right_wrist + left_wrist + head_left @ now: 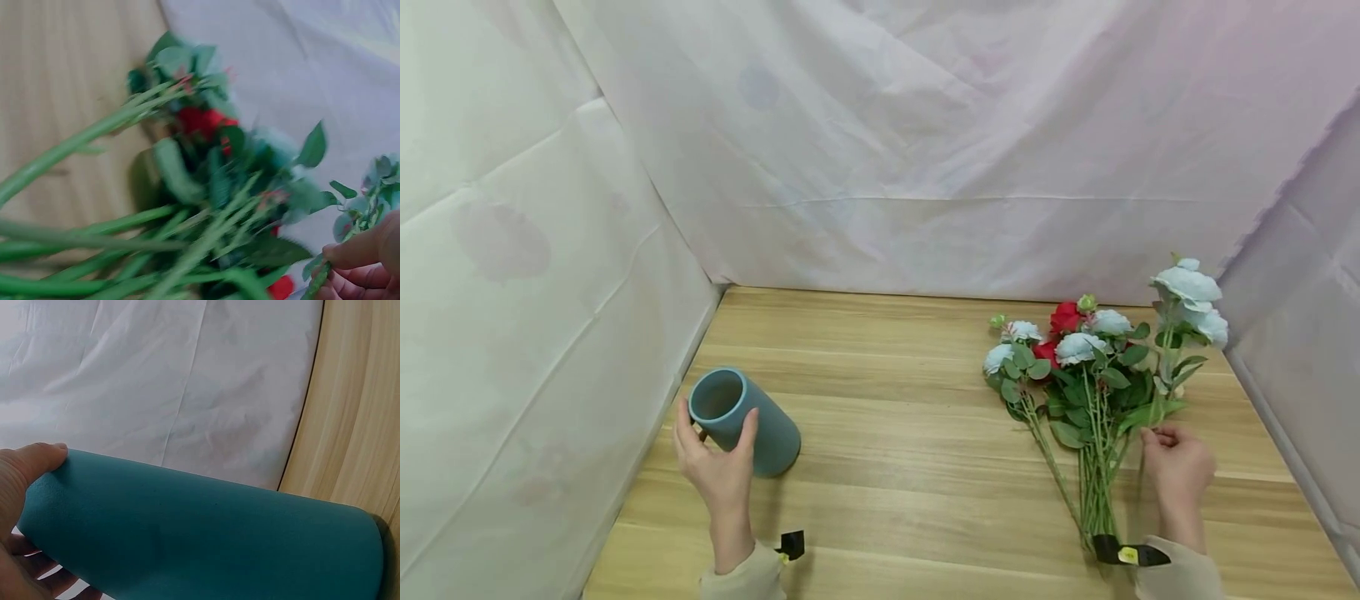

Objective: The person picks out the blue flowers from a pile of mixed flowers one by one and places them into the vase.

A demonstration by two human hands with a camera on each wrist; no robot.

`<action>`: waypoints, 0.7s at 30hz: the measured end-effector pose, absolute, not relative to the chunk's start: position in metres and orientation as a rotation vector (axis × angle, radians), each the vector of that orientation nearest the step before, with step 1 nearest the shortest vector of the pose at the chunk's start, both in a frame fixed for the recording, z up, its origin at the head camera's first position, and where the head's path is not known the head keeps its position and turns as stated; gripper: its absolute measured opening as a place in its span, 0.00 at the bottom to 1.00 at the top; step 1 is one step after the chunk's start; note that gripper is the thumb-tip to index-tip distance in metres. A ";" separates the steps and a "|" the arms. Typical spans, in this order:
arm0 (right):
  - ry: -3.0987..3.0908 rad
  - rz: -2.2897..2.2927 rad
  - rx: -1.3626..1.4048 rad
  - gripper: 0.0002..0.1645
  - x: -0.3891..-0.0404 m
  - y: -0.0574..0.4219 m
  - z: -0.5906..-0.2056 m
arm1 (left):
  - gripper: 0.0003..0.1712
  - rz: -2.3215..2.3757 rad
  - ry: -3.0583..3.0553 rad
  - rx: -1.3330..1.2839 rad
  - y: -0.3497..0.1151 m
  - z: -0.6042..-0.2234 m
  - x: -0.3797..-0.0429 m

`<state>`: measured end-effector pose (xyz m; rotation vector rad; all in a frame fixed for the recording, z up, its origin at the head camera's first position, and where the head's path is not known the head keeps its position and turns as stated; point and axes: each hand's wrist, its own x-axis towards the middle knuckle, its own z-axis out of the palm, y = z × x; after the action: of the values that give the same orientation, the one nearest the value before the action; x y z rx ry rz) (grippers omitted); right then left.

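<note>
A blue-green cylindrical vase (775, 437) stands on the left part of the table. Around its upper end curl the thumb and fingers of my left hand (722, 475); the left wrist view shows the thumb on the smooth side of the vase (206, 531). At the right, my right hand (1180, 467) pinches the green stem of a pale blue flower (1187, 287), raised beside the other flowers. The right wrist view shows thumb and fingers of the right hand (362, 256) on that stem. Several pale blue and red flowers (1078, 348) lie left of this hand.
Long green stems (1097, 467) of the lying flowers point toward the table's front edge. The wood-grain table (887, 433) is bordered by pale cloth at the back (925, 167) and on both sides. Black straps with yellow labels sit at both wrists.
</note>
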<state>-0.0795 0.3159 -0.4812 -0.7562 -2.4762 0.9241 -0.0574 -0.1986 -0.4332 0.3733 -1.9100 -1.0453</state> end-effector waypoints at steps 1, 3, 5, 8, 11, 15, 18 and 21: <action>-2.465 0.923 -0.741 0.11 -0.079 0.315 -0.477 | 0.49 -1.047 -1.911 0.372 -0.201 -0.437 -0.058; -2.445 0.925 -0.718 0.10 -0.078 0.313 -0.469 | 0.49 -1.049 -1.910 0.370 -0.201 -0.438 -0.058; -2.414 0.931 -0.706 0.10 -0.077 0.309 -0.462 | 0.49 -1.048 -1.907 0.367 -0.202 -0.439 -0.058; -2.354 0.963 -0.684 0.11 -0.075 0.299 -0.450 | 0.49 -1.043 -1.904 0.368 -0.202 -0.440 -0.058; -2.295 1.014 -0.647 0.13 -0.073 0.285 -0.439 | 0.49 -1.046 -1.902 0.371 -0.202 -0.440 -0.059; -2.234 1.078 -0.572 0.11 -0.073 0.266 -0.428 | 0.49 -1.073 -1.907 0.370 -0.203 -0.440 -0.059; -2.198 1.123 -0.515 0.09 -0.073 0.253 -0.423 | 0.49 -1.103 -1.897 0.371 -0.203 -0.439 -0.059; -2.176 1.148 -0.461 0.09 -0.074 0.244 -0.421 | 0.49 -1.125 -1.876 0.383 -0.202 -0.439 -0.060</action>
<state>-0.0744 0.2441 -0.4206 -0.4605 -2.1759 1.1482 -0.0598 -0.2019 -0.4387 0.3830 -1.8764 -1.1255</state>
